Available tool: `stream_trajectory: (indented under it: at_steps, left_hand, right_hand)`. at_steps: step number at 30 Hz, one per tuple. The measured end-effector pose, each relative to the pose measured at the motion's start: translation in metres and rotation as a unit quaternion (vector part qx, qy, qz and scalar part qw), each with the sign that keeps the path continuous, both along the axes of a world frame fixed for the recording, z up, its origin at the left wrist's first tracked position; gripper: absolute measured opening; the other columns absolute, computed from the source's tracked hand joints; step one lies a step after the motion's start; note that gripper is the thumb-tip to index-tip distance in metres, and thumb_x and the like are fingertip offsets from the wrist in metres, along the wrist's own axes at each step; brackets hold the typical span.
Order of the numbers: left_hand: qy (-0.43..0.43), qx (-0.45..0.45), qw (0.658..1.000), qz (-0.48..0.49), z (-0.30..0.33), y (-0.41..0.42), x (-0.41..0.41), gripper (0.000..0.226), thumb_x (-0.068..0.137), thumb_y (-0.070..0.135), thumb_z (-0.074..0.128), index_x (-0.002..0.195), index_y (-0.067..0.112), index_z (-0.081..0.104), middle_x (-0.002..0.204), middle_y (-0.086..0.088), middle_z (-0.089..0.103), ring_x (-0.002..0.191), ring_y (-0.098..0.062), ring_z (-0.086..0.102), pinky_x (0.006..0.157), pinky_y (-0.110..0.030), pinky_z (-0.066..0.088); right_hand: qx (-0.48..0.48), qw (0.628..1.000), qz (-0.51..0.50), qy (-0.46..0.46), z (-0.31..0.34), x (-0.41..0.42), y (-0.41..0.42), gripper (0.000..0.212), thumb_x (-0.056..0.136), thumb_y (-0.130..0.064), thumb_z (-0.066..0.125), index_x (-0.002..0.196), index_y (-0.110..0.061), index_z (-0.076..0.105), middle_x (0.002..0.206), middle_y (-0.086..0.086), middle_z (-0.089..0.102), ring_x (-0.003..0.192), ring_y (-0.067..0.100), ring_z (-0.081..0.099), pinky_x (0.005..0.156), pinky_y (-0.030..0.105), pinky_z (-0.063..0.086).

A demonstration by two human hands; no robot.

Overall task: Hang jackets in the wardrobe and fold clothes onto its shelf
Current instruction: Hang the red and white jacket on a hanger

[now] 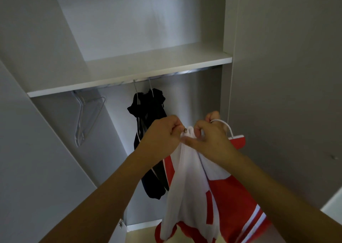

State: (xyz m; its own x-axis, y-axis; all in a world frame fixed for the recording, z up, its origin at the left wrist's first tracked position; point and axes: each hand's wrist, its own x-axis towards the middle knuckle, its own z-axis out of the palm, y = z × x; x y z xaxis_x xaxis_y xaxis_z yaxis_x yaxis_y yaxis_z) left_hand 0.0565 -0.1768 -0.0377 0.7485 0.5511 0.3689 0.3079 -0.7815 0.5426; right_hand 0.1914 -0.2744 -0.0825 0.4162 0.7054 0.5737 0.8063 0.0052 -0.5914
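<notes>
A red and white jacket hangs from both my hands in front of the open wardrobe. My left hand pinches a small metal zip pull at the jacket's top. My right hand grips the jacket's collar together with a white hanger, whose hook curves out past my fingers. A black jacket with white stripes hangs on hangers from the metal rail under the shelf, just behind my left hand.
Empty wire hangers hang at the rail's left end. The wardrobe's side panel and a closed door stand to the right. An open door is at left, the wardrobe floor's edge shows below.
</notes>
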Motion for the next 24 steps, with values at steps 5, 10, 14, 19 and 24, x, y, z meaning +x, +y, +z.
stream_trajectory:
  at_steps: [5,10,14,19,24]
  left_hand:
    - [-0.010,0.051,0.999,0.014,0.008,0.000,0.007,0.032,0.097,0.021,0.055,0.069,0.034,0.044,0.065,0.009,0.054,0.056,-0.003,0.052,0.060,-0.017,0.044]
    - [-0.001,0.073,0.997,0.004,0.016,0.014,0.013,0.017,0.096,0.012,0.052,0.080,0.012,0.057,0.067,0.013,0.051,0.059,-0.001,0.051,0.058,-0.009,0.040]
    - [0.027,-0.012,1.000,0.003,0.011,0.026,0.014,0.014,0.096,0.010,0.052,0.085,0.007,0.061,0.075,0.013,0.055,0.068,0.002,0.052,0.061,-0.004,0.038]
    - [-0.001,-0.098,0.995,0.004,0.004,0.015,0.019,0.024,0.094,0.010,0.053,0.074,0.021,0.057,0.072,0.010,0.057,0.062,-0.001,0.053,0.055,-0.008,0.040]
    - [0.015,-0.137,0.990,-0.015,0.002,0.003,0.018,0.027,0.094,0.011,0.056,0.069,0.020,0.057,0.061,0.006,0.057,0.049,0.001,0.050,0.050,-0.015,0.041]
  right_hand:
    - [-0.001,0.998,-0.030,-0.054,0.011,-0.004,-0.002,0.027,0.078,-0.041,0.068,0.058,-0.030,0.054,0.088,-0.005,0.035,0.089,0.016,0.039,0.081,0.050,0.041]
    - [-0.076,0.992,0.095,-0.024,0.017,0.000,-0.003,0.032,0.074,-0.022,0.077,0.053,-0.024,0.053,0.093,-0.009,0.031,0.097,0.021,0.039,0.085,0.034,0.032]
    - [-0.132,0.972,0.193,-0.011,0.022,0.016,-0.011,0.018,0.073,-0.012,0.081,0.062,-0.006,0.067,0.092,-0.004,0.030,0.084,0.008,0.042,0.071,0.015,0.034]
    - [-0.127,0.978,0.125,0.105,0.023,0.029,-0.009,0.012,0.075,-0.032,0.079,0.069,-0.034,0.070,0.089,-0.007,0.034,0.082,0.003,0.046,0.071,0.008,0.037]
    - [-0.180,0.965,0.063,0.181,0.029,0.047,0.000,0.023,0.075,-0.023,0.078,0.075,-0.034,0.058,0.095,-0.009,0.037,0.082,0.009,0.050,0.061,0.011,0.039]
